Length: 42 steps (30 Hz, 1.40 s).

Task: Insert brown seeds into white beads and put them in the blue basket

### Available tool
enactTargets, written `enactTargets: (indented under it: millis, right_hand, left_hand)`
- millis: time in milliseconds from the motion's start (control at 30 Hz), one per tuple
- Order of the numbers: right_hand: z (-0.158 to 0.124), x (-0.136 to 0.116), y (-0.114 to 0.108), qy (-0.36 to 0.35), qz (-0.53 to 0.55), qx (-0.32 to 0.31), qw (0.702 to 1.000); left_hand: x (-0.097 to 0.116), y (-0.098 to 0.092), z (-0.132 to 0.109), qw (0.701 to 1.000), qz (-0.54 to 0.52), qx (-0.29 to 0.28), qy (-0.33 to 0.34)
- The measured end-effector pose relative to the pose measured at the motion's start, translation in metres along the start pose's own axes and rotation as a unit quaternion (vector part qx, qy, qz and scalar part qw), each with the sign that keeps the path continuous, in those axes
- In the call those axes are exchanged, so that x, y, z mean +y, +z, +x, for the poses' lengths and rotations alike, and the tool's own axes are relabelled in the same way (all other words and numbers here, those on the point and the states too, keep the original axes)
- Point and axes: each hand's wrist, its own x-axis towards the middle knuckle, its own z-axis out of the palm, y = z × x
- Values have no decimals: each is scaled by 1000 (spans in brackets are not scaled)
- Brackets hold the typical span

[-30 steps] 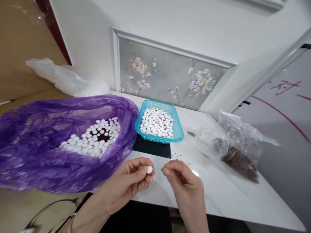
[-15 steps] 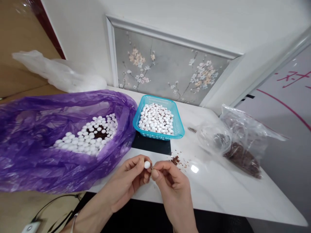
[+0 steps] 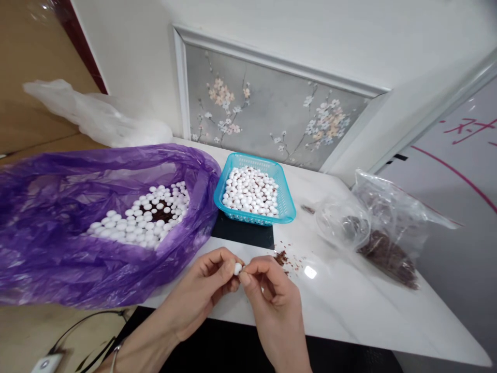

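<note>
Between the thumb and fingers of my left hand [image 3: 207,282] sits a small white ball [image 3: 237,269]. My right hand [image 3: 276,298] is closed in a pinch right beside the ball, its fingertips at the ball's right side; whatever is in that pinch is too small to make out. Behind my hands stands a blue plastic basket [image 3: 287,199] holding many white balls mixed with brown bits. Just past my right fingers, a little heap of reddish-brown flakes [image 3: 281,257] lies scattered on the white table [image 3: 349,305].
On the left spreads an open purple plastic bag [image 3: 34,228] with many white balls and a dark patch among them. A dark flat rectangle [image 3: 248,234] lies under the basket's front. To the right are a clear round container [image 3: 341,223] and a clear bag of brown material [image 3: 390,259].
The white ball has turned or shifted slightly between my left fingers, and my right fingertips have come closer to it. The rest stays in place apart from a slight camera shift.
</note>
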Motion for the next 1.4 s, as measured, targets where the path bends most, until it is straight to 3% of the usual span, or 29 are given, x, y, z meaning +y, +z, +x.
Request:
enactTargets:
  millis: [167,333,600,800,933,1100,1400]
  right_hand:
    - [1,1,2,32,20,-9,999]
    - [3,4,3,90,113,-4,989]
    - [7,5,1,77,138,-22,987]
    - [7,8,-2,78,235,-27,968]
    - [7,10,-9,38,159,18,986]
    - [6,14,-9,0,43,57,997]
    - [-3,31,-6,-22,-27,16,999]
  left_hand:
    - [-4,-2,-2,1000,7,-1,-1]
    - [-1,-1,-3,999,28,17,10]
    - [3,-3,-2,990,129,34,52]
    - [9,8,-3,998,-65,2,-5]
    - [13,7,-2,992,-116,32,-29]
    - [15,3,-3,995,-93,39,-24]
    - [13,3,-8,989,94,15,116]
